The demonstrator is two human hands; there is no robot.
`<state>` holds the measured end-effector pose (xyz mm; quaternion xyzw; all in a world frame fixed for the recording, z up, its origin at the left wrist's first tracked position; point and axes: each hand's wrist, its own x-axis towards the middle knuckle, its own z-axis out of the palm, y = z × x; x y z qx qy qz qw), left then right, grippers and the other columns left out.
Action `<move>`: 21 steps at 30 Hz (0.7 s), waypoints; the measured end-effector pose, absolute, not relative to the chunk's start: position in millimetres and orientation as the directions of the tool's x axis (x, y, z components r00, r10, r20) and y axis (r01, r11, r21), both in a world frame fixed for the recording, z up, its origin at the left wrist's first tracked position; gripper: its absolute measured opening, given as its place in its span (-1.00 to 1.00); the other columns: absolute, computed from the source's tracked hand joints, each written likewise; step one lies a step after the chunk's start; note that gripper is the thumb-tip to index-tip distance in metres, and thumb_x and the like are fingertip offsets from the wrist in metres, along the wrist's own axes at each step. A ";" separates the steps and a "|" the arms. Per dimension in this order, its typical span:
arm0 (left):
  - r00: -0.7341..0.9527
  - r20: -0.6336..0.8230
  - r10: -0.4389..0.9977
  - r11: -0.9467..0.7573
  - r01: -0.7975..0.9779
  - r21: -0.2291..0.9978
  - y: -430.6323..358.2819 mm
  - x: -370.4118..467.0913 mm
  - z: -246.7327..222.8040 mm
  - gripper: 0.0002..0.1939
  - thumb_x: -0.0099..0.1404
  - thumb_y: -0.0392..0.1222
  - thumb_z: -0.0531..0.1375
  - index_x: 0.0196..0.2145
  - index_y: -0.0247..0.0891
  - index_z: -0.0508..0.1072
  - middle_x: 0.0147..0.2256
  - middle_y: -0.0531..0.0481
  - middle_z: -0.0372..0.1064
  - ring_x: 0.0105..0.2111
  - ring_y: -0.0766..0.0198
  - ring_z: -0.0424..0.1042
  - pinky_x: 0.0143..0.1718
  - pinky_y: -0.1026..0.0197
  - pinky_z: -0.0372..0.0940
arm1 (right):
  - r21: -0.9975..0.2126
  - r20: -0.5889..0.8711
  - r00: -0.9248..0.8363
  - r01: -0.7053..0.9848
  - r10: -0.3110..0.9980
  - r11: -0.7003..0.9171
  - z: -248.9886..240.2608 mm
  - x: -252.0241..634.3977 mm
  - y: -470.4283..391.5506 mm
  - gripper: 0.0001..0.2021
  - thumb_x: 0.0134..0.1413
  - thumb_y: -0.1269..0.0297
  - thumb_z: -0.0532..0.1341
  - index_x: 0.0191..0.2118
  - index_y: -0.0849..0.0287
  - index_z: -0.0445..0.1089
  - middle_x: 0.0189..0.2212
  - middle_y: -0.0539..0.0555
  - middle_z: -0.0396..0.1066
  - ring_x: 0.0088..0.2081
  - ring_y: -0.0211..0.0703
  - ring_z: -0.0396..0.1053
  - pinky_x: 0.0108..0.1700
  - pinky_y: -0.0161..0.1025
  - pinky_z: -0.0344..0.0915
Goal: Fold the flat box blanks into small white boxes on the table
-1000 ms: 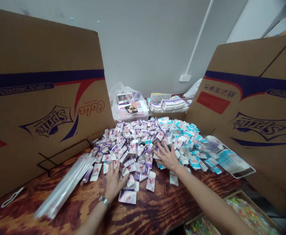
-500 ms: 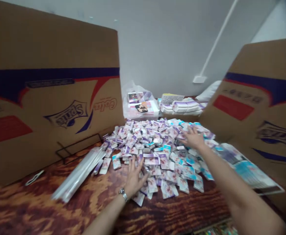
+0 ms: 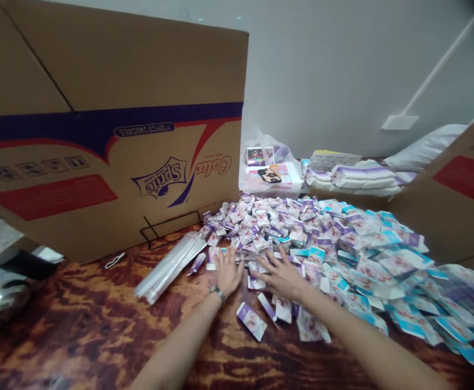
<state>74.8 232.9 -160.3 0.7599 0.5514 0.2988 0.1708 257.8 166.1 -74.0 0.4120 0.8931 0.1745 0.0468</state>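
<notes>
A broad heap of small printed packets [image 3: 354, 260], white with purple or light-blue ends, spreads over the wooden table [image 3: 110, 336]. My left hand [image 3: 227, 271], with a watch [image 3: 217, 293] on its wrist, rests fingers spread at the heap's left front edge. Close by on the right, my right hand [image 3: 283, 275] lies palm down on the packets, its fingers also spread. Neither hand grips anything. A single purple-ended packet [image 3: 252, 322] lies in front of the heap, between my forearms.
A big upturned cardboard carton [image 3: 180, 179] walls off the left, another carton [image 3: 443, 216] the right. Clear plastic sleeves [image 3: 171, 265] and a small white loop [image 3: 115, 260] lie left of the heap. Behind stand a plastic bag [image 3: 293, 181] and stacked purple-white packs [image 3: 362, 179].
My right hand has come from the heap's back right to its front, beside my left hand. The packets now spread farther right and forward. The view has turned left.
</notes>
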 end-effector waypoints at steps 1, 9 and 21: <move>0.225 0.258 0.940 -0.338 0.736 0.587 233.0 83.9 -157.6 -0.37 0.32 0.05 -0.06 0.23 -0.39 0.03 0.24 -0.30 -0.04 0.26 -0.21 -0.23 0.19 -0.29 -0.22 | 0.368 0.077 -0.642 0.729 0.763 0.577 -71.9 270.1 170.2 -0.45 0.03 0.10 0.23 0.16 -0.19 0.16 0.21 0.11 0.10 0.22 0.32 -0.04 0.12 0.44 -0.29; 0.344 0.334 0.877 -0.474 0.729 0.493 205.4 32.7 -129.2 -0.49 0.37 -0.07 -0.15 0.23 -0.22 0.06 0.25 -0.03 -0.02 0.22 0.21 0.01 0.21 0.19 -0.04 | 0.395 0.176 -0.582 0.781 0.794 0.484 -48.1 290.8 173.3 -0.42 -0.04 0.13 0.27 0.16 -0.18 0.18 0.23 0.15 0.06 0.21 0.44 -0.06 0.10 0.48 -0.30; 0.017 0.068 0.998 -0.028 0.987 0.156 231.3 -116.3 -145.6 -0.05 0.11 0.07 0.18 0.28 -0.30 -0.23 0.17 -0.47 -0.01 0.05 -0.27 0.18 -0.06 -0.19 0.16 | 0.263 -0.022 -0.776 0.604 0.630 0.752 -109.3 218.9 143.6 -0.50 0.15 -0.05 0.04 0.17 0.00 0.19 0.15 0.12 0.21 0.24 0.15 -0.04 0.21 0.26 -0.23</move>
